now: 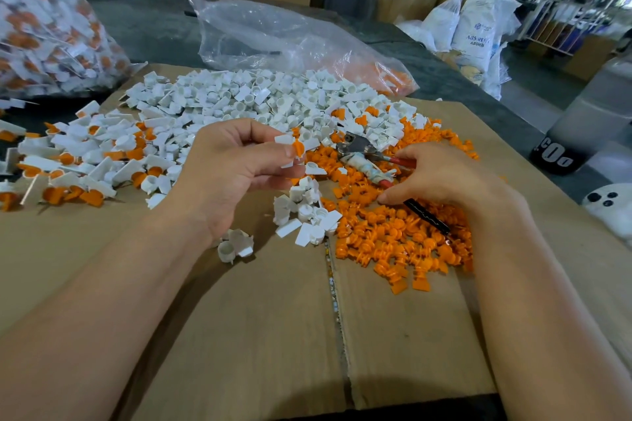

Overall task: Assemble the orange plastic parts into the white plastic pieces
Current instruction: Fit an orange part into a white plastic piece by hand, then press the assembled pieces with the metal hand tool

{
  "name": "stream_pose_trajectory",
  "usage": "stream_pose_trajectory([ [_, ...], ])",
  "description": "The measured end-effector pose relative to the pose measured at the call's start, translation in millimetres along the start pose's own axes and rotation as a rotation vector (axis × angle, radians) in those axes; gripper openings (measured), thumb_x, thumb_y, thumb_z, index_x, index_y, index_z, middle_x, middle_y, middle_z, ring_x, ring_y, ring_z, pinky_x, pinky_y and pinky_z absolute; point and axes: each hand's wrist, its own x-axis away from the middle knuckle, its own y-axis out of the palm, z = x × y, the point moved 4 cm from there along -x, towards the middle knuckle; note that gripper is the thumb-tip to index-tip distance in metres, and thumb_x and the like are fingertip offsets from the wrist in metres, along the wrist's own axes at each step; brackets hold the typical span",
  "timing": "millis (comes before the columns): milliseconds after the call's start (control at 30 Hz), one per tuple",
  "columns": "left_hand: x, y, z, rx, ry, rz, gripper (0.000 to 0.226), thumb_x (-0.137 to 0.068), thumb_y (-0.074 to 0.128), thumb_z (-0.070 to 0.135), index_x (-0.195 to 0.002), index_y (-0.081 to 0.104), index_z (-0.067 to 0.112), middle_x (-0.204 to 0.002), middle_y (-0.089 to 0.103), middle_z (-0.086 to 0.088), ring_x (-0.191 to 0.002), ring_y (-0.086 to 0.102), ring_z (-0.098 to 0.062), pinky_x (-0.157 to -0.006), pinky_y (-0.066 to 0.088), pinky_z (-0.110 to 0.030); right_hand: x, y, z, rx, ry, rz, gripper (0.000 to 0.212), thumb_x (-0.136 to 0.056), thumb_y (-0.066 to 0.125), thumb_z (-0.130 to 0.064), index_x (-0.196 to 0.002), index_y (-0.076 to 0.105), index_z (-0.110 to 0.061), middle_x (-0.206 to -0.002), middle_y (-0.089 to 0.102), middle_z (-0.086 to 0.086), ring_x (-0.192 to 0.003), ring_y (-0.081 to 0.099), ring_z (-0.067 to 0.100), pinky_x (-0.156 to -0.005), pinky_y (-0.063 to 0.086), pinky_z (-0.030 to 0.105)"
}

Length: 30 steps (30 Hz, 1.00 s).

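- Just left of the pliers [362, 154], the left hand [236, 167] pinches a white piece [284, 139] between thumb and curled fingers, with an orange part [298, 149] seated in it.
- Its long axis runs roughly up and down in the view. The orange end faces the pliers, and the fingers hide the rest of its shape.
- Nearer than the pliers, the right hand [441, 178] lies knuckles-up on the orange pile [393, 236], fingers curled down. I cannot tell whether they hold a part.
- A black strip [427, 215] runs out from under that hand, its far end covered.
- The pliers are bare metal at the head with red handles, one wrapped in pale tape and partly under the right hand.
- The white pile [246, 99] spreads beyond and left of the pliers: small matte cups with flat tabs.
- Joined pieces [85, 161], white with orange discs, lie far left of the pliers.
- Everything sits on brown cardboard [239, 335] with a seam.
- Beyond the pliers lies a crinkled clear bag [273, 37] showing blurred orange in its right corner.
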Motion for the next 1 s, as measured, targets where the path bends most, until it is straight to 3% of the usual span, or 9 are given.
stream_pose_trajectory([
  [100, 0, -1, 0, 0.01, 0.007, -0.006, 0.013, -0.076, 0.064, -0.004, -0.072, 0.058, 0.006, -0.072, 0.073, -0.01, -0.067, 0.071, -0.024, -0.055, 0.058, -0.025, 1, -1, -6, 0.031, -0.02, 0.06, 0.06, -0.063, 0.078, -0.039, -0.115, 0.058, -0.016, -0.11, 0.058, 0.003, -0.092, 0.049, 0.016, -0.072, 0.043, 0.031],
  [267, 0, -2, -1, 0.048, -0.007, 0.008, 0.013, -0.077, 0.062, -0.006, -0.074, 0.057, 0.005, -0.072, 0.072, -0.012, -0.067, 0.071, -0.024, -0.053, 0.056, -0.022, 6, -13, -12, 0.01, -0.025, 0.221, 0.048, -0.067, 0.069, -0.034, -0.108, 0.063, -0.01, -0.106, 0.062, 0.007, -0.091, 0.055, 0.022, -0.077, 0.05, 0.036],
  [367, -1, -3, -1, 0.104, -0.023, 0.033, 0.015, -0.079, 0.06, -0.007, -0.072, 0.058, 0.006, -0.072, 0.072, -0.011, -0.067, 0.071, -0.022, -0.052, 0.053, -0.019, 12, -16, -18, -0.056, -0.08, 0.27, 0.051, -0.07, 0.066, -0.03, -0.116, 0.059, -0.009, -0.113, 0.061, 0.009, -0.1, 0.056, 0.023, -0.087, 0.048, 0.04],
  [500, -4, -2, -4, 0.179, -0.035, 0.058, 0.014, -0.081, 0.057, -0.008, -0.073, 0.057, 0.004, -0.07, 0.072, -0.009, -0.065, 0.071, -0.018, -0.053, 0.054, -0.019, 18, -20, -31, -0.103, -0.217, 0.389, 0.037, -0.075, 0.061, -0.016, -0.111, 0.06, -0.01, -0.093, 0.062, 0.006, -0.084, 0.052, 0.021, -0.068, 0.037, 0.029],
  [600, -5, -1, -4, 0.219, -0.035, 0.065, 0.009, -0.079, 0.058, -0.005, -0.075, 0.058, 0.002, -0.069, 0.072, -0.007, -0.066, 0.071, -0.017, -0.056, 0.056, -0.019, 20, -18, -37, -0.171, -0.291, 0.48, 0.032, -0.08, 0.057, -0.006, -0.112, 0.06, -0.009, -0.091, 0.06, 0.003, -0.083, 0.052, 0.017, -0.061, 0.027, 0.021],
  [700, -5, 1, -4, 0.286, -0.042, 0.078, 0.006, -0.081, 0.057, -0.005, -0.078, 0.058, 0.0, -0.068, 0.072, -0.006, -0.065, 0.07, -0.016, -0.055, 0.055, -0.018, 24, -15, -45, -0.195, -0.339, 0.524, 0.029, -0.086, 0.058, -0.014, -0.115, 0.058, -0.011, -0.088, 0.055, -0.004, -0.078, 0.047, 0.009, -0.057, 0.027, 0.019],
  [833, -6, -1, -2, 0.343, -0.026, 0.112, 0.004, -0.084, 0.056, -0.003, -0.081, 0.057, -0.001, -0.069, 0.072, -0.005, -0.065, 0.07, -0.014, -0.055, 0.055, -0.018, 27, -9, -56, -0.155, -0.416, 0.487, 0.022, -0.088, 0.055, -0.024, -0.108, 0.057, -0.015, -0.084, 0.051, -0.006, -0.074, 0.046, 0.013, -0.055, 0.028, 0.028],
  [1000, -7, -1, -1, 0.38, 0.016, 0.137, 0.005, -0.083, 0.057, -0.001, -0.078, 0.058, 0.001, -0.066, 0.071, -0.004, -0.064, 0.07, -0.014, -0.057, 0.056, -0.018, 30, -1, -67, -0.129, -0.479, 0.398, 0.027, -0.088, 0.054, -0.03, -0.112, 0.053, -0.017, -0.095, 0.051, -0.004, -0.085, 0.046, 0.012, -0.069, 0.037, 0.03],
])
